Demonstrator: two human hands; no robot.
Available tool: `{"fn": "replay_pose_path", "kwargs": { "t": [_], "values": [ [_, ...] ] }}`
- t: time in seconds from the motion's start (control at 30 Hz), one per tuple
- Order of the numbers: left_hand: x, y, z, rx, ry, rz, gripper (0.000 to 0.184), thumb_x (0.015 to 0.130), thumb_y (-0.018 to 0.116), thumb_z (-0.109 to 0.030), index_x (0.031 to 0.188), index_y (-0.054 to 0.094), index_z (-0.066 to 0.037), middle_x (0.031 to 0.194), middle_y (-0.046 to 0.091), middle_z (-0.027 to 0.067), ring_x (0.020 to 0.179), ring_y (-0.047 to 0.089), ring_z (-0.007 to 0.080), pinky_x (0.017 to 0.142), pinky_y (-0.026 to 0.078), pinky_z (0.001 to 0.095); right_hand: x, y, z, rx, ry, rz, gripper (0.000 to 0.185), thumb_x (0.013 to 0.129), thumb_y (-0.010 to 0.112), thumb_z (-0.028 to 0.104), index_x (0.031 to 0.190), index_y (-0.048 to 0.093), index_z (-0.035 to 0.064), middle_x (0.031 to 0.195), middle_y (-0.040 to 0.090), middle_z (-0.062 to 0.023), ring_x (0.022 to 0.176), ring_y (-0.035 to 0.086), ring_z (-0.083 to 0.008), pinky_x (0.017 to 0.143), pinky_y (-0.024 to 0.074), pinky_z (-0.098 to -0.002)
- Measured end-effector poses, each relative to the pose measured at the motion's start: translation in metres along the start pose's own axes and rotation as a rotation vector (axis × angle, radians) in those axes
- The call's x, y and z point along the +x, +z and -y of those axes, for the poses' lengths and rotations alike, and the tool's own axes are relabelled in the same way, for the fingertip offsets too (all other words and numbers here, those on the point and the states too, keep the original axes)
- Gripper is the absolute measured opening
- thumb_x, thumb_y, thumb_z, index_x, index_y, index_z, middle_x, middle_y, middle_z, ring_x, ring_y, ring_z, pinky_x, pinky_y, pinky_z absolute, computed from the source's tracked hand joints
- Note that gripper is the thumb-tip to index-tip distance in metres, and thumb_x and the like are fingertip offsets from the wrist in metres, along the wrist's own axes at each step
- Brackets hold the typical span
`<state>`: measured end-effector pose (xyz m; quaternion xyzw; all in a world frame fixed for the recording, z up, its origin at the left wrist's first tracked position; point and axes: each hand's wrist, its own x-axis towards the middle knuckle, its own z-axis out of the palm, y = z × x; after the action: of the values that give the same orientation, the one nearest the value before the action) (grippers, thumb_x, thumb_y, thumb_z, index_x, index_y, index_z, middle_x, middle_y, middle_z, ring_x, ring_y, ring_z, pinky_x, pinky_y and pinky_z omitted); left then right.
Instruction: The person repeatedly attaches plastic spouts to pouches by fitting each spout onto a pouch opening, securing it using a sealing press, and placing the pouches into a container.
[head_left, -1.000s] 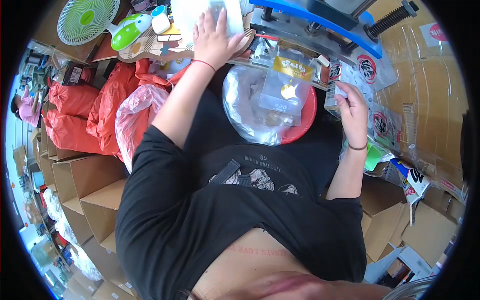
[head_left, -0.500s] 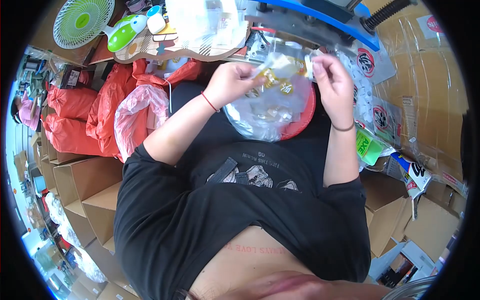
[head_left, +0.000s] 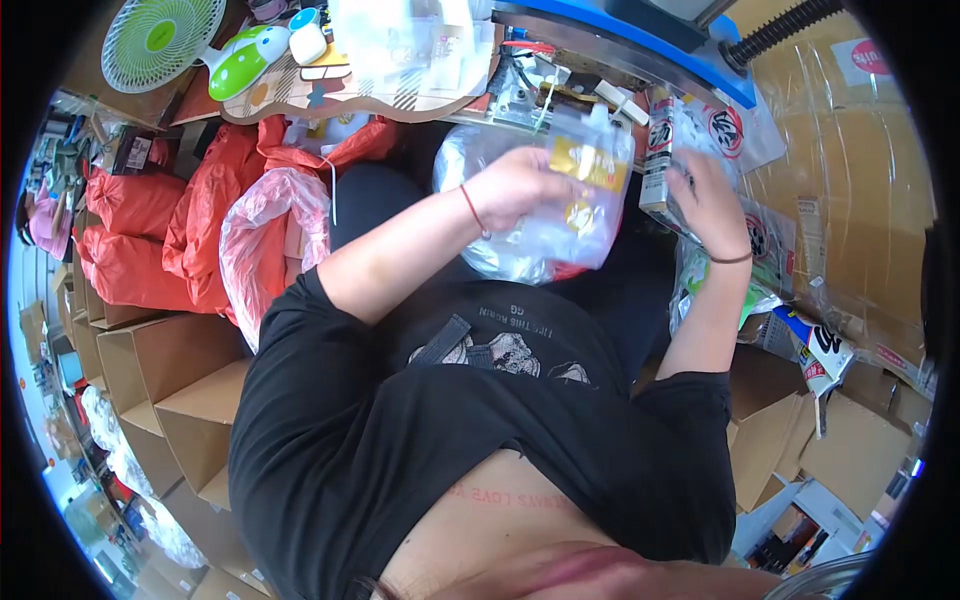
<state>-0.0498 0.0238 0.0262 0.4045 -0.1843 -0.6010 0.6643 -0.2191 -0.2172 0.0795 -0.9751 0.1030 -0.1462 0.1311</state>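
Clear pouch with gold label (head_left: 597, 168) is held by left hand (head_left: 525, 190) at 1 o'clock, above the red basin (head_left: 568, 271), which is filled with silvery plastic (head_left: 505, 262). Left fingers are clamped on the pouch's left side. Right hand (head_left: 715, 208) is poised at 2 o'clock, just beside an upright black-and-white box (head_left: 658, 165); its fingers are curled and blurred, so whether anything is gripped cannot be told. Clear sheets (head_left: 405, 50) are laid on the patterned counter (head_left: 290, 92) at 11–12 o'clock; green-and-white fan (head_left: 245, 70) is stood at 10–11 o'clock
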Motion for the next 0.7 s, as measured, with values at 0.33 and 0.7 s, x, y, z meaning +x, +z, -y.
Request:
{"fn": "replay_pose_path", "kwargs": {
  "t": [0.33, 0.7],
  "values": [
    [0.029, -0.066, -0.036, 0.999, 0.422, -0.689, 0.062, 0.085, 0.076, -0.032, 0.131, 0.050, 0.000, 0.129, 0.057, 0.0231, 0.119, 0.058, 0.0318, 0.094, 0.049, 0.0454, -0.049, -0.010, -0.011, 0.414, -0.006, 0.262, 0.025, 0.093, 0.057, 0.007, 0.116, 0.058, -0.0023, 0.106, 0.062, -0.0112, 0.106, 0.059, -0.0233, 0.097, 0.0434, -0.0331],
    [-0.033, -0.096, -0.042, 1.232, 0.563, -0.622, 0.022, 0.094, 0.063, -0.012, 0.113, 0.066, -0.002, 0.091, 0.071, 0.0087, 0.087, 0.067, 0.0179, 0.079, 0.053, 0.0319, -0.031, -0.008, 0.010, 0.742, 0.486, -0.029, 0.023, 0.089, 0.067, 0.005, 0.110, 0.061, -0.0002, 0.094, 0.065, -0.0039, 0.081, 0.059, -0.0107, 0.075, 0.0472, -0.0253]
  ]
}}
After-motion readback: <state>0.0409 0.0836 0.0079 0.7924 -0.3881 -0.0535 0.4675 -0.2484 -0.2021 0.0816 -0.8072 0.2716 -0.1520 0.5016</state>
